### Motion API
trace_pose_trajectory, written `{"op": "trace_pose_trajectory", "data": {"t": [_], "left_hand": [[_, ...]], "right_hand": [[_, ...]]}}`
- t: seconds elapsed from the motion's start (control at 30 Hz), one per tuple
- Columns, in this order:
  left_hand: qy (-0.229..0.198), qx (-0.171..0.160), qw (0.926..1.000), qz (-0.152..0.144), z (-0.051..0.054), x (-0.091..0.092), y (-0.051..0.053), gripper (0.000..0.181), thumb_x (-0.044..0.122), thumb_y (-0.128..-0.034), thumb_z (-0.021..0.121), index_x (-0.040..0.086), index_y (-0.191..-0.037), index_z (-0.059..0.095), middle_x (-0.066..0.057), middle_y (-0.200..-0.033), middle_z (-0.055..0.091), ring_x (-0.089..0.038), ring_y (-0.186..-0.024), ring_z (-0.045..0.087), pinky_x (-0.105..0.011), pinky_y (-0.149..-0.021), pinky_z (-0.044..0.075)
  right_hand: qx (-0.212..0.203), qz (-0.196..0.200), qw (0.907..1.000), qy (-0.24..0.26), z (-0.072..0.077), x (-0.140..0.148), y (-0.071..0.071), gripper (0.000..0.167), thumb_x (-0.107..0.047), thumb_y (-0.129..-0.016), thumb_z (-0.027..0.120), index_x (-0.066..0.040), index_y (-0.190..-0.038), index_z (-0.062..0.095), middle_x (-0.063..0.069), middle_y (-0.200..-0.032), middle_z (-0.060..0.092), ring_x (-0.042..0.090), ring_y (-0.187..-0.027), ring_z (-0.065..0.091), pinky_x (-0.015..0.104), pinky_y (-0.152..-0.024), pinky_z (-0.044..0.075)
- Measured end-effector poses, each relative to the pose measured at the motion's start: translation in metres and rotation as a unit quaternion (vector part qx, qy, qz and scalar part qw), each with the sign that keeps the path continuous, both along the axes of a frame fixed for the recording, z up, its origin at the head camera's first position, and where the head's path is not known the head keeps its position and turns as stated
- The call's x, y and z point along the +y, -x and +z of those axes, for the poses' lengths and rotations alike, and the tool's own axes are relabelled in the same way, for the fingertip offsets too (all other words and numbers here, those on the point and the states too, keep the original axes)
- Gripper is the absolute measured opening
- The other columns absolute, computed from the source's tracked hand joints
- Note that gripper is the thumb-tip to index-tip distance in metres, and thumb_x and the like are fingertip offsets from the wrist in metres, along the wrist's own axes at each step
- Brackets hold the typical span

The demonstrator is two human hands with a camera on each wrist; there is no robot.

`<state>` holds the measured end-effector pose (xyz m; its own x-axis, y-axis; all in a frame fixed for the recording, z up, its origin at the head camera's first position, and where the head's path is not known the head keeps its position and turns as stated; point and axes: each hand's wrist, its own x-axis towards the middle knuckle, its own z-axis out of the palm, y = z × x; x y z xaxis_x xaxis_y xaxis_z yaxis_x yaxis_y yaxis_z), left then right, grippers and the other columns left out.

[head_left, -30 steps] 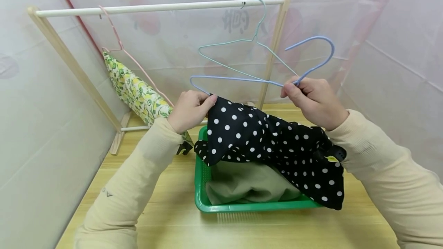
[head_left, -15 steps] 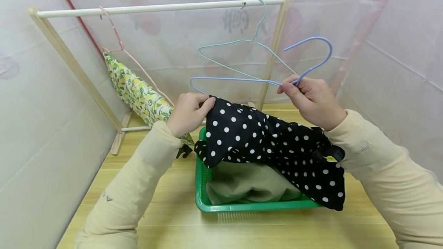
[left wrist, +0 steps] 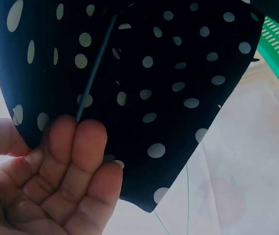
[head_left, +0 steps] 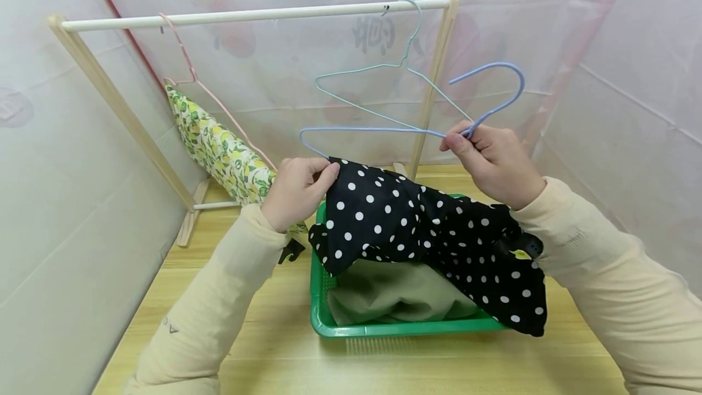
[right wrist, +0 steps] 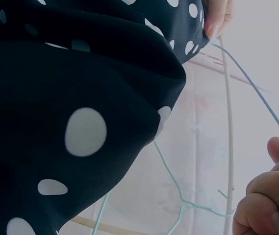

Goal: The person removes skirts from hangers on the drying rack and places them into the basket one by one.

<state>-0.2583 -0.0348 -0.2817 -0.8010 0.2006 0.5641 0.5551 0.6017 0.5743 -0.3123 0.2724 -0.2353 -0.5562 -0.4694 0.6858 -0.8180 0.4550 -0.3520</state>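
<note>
- Above the green basket (head_left: 406,329), the person's left hand (head_left: 298,191) pinches a corner of the black polka-dot garment (head_left: 378,212), thumb on top, at one end of the blue wire hanger (head_left: 373,129).
- The left wrist view shows what the head view hides: the left hand's fingers curled under the cloth, and a thin wire crossing the dotted fabric to their tips.
- Above the basket's far right side, the right hand (head_left: 493,163) grips the blue wire hanger at the base of its hook, fingers curled round it.
- The right wrist view shows the blue wire stretching between both hands, beside the garment's folds.
- The garment drapes over the basket, its lower end hanging past the right rim; olive fabric (head_left: 400,294) lies inside, seen only from the head.
- Beyond the basket stands a clothes rack (head_left: 252,15) bearing a mint hanger (head_left: 406,56).
</note>
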Motion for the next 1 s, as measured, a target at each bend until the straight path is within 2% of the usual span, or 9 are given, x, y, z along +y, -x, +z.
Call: {"op": "trace_pose_trajectory", "data": {"t": [0.43,0.7,0.83,1.0], "left_hand": [[-0.011,0.054,0.9984,-0.011,-0.004,0.003,-0.008,0.045,0.016,-0.0978,0.055,0.015,-0.055,0.044,0.007,-0.046,0.029,-0.008,-0.038,0.027,-0.025,-0.039,0.022],[-0.012,0.06,0.9979,-0.022,-0.005,0.003,-0.012,0.045,0.015,-0.0977,0.055,0.015,-0.055,0.041,0.007,-0.048,0.028,-0.008,-0.04,0.028,-0.024,-0.04,0.023],[-0.019,0.076,0.9965,-0.031,-0.007,0.005,-0.015,0.045,0.015,-0.097,0.056,0.015,-0.054,0.041,0.008,-0.049,0.03,-0.008,-0.043,0.033,-0.024,-0.042,0.026],[-0.022,0.088,0.9948,-0.046,-0.01,0.007,-0.019,0.046,0.015,-0.097,0.056,0.016,-0.054,0.038,0.008,-0.049,0.029,-0.006,-0.042,0.032,-0.024,-0.041,0.026]], "right_hand": [[-0.004,0.002,1.0,-0.006,-0.002,-0.002,-0.001,0.018,-0.013,-0.099,0.055,-0.01,-0.088,0.068,-0.002,-0.053,0.035,0.006,-0.047,0.027,0.024,-0.047,0.024],[-0.004,0.002,1.0,-0.006,-0.003,-0.003,0.0,0.018,-0.013,-0.099,0.054,-0.009,-0.087,0.068,-0.002,-0.054,0.038,0.007,-0.049,0.029,0.023,-0.05,0.027],[-0.005,0.003,1.0,-0.006,-0.004,-0.003,0.001,0.019,-0.013,-0.099,0.054,-0.008,-0.086,0.067,-0.002,-0.055,0.039,0.007,-0.049,0.029,0.023,-0.05,0.027],[-0.001,0.001,1.0,-0.007,-0.006,-0.004,0.001,0.02,-0.013,-0.1,0.053,-0.008,-0.086,0.067,-0.001,-0.056,0.037,0.007,-0.048,0.028,0.024,-0.048,0.024]]}}
